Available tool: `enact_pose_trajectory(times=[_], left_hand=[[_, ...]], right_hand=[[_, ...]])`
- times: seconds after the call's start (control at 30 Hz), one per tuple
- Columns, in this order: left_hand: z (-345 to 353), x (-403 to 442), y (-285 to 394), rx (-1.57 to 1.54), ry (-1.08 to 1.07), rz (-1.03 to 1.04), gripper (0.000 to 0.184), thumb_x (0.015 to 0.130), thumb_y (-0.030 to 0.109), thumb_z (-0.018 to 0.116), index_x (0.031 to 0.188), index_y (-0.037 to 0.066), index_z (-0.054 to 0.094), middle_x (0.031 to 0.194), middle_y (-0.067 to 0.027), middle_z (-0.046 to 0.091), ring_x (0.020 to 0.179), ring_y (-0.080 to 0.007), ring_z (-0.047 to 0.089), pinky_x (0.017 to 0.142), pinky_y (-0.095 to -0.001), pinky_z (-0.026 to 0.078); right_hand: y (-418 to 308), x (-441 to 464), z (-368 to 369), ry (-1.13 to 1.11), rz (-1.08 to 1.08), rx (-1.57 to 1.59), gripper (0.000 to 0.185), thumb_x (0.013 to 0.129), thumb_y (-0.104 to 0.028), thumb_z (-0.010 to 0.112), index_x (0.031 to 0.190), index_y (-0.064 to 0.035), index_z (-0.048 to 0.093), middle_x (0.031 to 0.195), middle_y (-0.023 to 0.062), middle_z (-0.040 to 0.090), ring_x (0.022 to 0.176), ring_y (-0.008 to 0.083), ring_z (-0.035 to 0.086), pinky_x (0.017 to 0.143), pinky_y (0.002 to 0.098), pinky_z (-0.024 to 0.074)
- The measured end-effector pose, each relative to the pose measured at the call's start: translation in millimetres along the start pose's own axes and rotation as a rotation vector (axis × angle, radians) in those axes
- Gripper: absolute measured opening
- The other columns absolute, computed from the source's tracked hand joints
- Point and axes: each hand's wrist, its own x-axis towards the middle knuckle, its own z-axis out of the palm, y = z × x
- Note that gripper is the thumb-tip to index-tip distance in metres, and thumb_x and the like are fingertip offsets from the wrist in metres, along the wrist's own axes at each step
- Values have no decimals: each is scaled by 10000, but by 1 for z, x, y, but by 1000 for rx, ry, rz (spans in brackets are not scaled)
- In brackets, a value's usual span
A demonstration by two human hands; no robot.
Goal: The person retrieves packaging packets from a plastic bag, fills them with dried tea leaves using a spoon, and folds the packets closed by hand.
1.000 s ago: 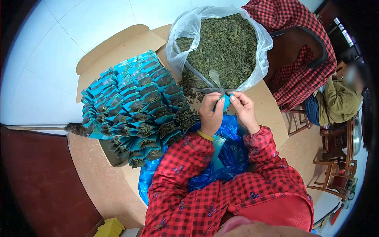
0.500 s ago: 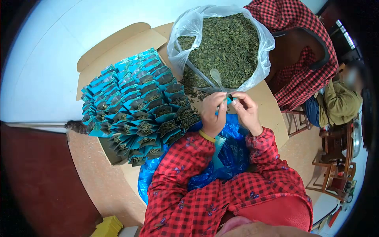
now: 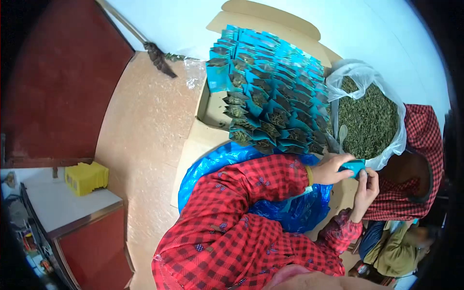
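Note:
A small teal pouch (image 3: 355, 166) is pinched between my two hands. My left hand (image 3: 330, 170), with a yellow band at the wrist, grips its left side with closed fingers. The fingers of my right hand (image 3: 366, 190) close on its lower right edge. Just above them, a pale spoon (image 3: 343, 133) rests against the dried green leaves (image 3: 369, 118) in a clear plastic bag (image 3: 397, 142). Left of my hands, many upright teal pouches (image 3: 280, 99) with leaves in their open tops stand in rows in a cardboard box (image 3: 205, 107).
Crumpled blue plastic (image 3: 290, 212) lies below my forearms. Red checked cloth (image 3: 427, 130) covers a chair at the right. A seated person (image 3: 398, 251) is beyond it. A yellow object (image 3: 87, 178) sits on a white-topped cabinet (image 3: 72, 205) at the left.
My view has swung left, so the box and bag appear farther right. The teal pouch shows more clearly between my hands, and my hands are no longer right at the spoon's handle.

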Motion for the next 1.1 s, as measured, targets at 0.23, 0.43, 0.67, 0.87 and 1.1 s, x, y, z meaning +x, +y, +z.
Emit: enact_pose_trajectory(times=[0.23,0.43,0.67,0.87,1.1], left_hand=[[-20,10,73,-732,-374,-121,385,936,259,638,1215,9,551,1055,-17,623,946,-87,572,807,-278,474],[-33,7,130,-848,-730,-279,431,962,302,606,1253,-6,524,1077,-5,604,955,-57,550,817,-240,469],[-103,-13,208,-544,-680,-352,397,983,301,561,1251,10,535,1047,-59,643,971,-100,593,822,-258,487],[-220,-68,194,-242,479,-75,331,1013,315,477,1196,56,575,1088,-67,657,972,-153,623,832,-307,498],[-270,-143,144,147,891,-114,280,993,231,539,1192,37,578,1071,-39,642,959,-121,601,838,-255,466]], right_hand=[[-112,-8,-25,-177,-317,212,435,893,-238,673,1219,22,550,1336,181,529,1117,262,538,984,391,411],[-181,-15,-48,-207,-616,-292,424,851,-281,684,1140,16,598,1312,218,537,1094,349,541,965,467,414],[-232,12,-36,-563,-797,-222,218,850,-154,659,976,24,640,928,147,644,839,256,597,747,365,469],[-246,62,74,-219,-672,-119,121,878,-99,644,918,15,642,726,41,594,644,108,537,600,255,417],[-251,102,238,-354,-894,-219,147,884,-221,604,930,-99,672,812,154,677,752,270,684,622,434,506]])
